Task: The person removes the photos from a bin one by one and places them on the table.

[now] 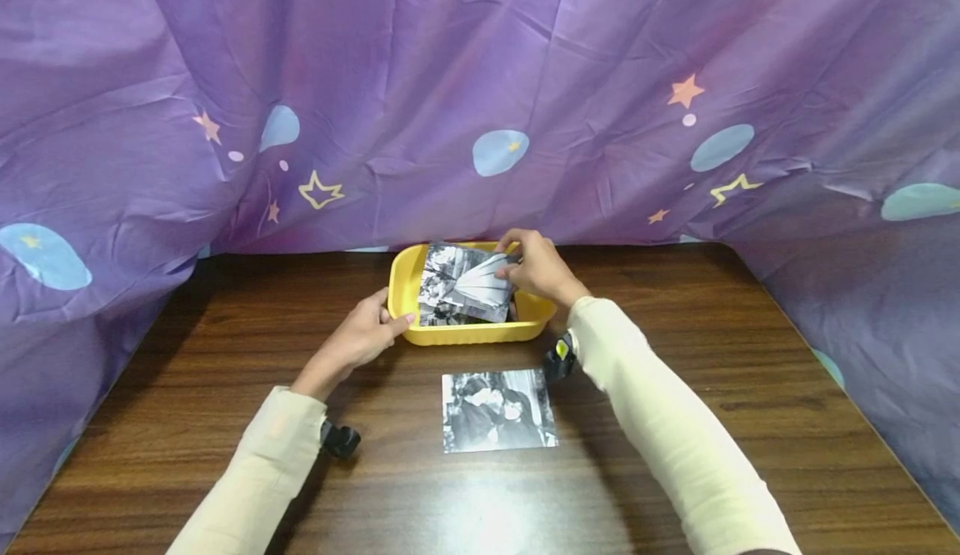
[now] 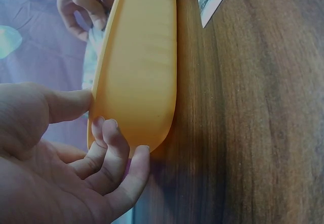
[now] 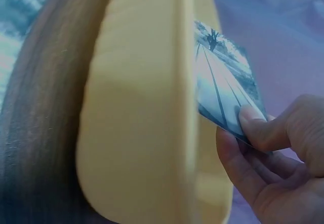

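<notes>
A yellow plastic tray (image 1: 480, 334) stands near the back edge of the table with black-and-white photos in it. My left hand (image 1: 365, 328) grips the tray's left end. In the left wrist view its thumb lies on the rim and its fingers bend against the outer wall. Between thumb and fingers, my right hand (image 1: 542, 267) pinches the right edge of a photo (image 1: 457, 284) over the tray. The right wrist view shows that photo (image 3: 223, 77) tilted above the rim. Other photos (image 1: 442, 317) lie under it, mostly hidden.
Another black-and-white photo (image 1: 497, 412), picturing people close together, lies flat on the brown wooden table (image 1: 262, 313) in front of the tray. A purple cloth (image 1: 420, 80) with stars and blue shapes hangs behind the table.
</notes>
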Motion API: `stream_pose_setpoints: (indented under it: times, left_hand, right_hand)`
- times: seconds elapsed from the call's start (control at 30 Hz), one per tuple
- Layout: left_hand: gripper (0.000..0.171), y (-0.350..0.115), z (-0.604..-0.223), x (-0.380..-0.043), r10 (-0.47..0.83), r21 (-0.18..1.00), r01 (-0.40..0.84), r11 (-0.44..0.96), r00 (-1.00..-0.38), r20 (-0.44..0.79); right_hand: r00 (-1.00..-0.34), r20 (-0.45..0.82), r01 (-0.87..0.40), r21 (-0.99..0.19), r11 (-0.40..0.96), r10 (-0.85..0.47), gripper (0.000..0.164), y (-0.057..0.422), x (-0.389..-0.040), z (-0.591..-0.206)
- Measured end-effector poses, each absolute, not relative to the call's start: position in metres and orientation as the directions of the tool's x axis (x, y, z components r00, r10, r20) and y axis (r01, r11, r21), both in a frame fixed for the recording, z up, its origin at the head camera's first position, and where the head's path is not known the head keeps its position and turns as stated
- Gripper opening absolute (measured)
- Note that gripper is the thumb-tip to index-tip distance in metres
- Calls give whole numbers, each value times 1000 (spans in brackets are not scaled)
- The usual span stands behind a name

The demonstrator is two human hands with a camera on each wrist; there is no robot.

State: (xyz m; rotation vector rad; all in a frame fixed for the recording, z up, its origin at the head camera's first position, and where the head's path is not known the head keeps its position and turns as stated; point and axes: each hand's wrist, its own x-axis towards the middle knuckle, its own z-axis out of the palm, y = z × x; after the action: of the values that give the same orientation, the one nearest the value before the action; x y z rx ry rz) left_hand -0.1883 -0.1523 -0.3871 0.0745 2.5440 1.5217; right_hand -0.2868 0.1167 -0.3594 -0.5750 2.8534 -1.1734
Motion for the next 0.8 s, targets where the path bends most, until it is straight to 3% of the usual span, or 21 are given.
stream_pose_setpoints:
  times: [0.37, 0.8]
  left_hand:
    - [63, -152, -390, -188, 150, 887, -32, 462, -982, -114]
    - [60, -153, -389, -188, 154, 889, -25, 457, -982, -107]
  right_hand:
    - [-965, 32, -147, -888, 436, -260, 28, 146, -276, -343]
    - [-982, -20, -35, -959, 280, -190, 30, 225, -254, -342]
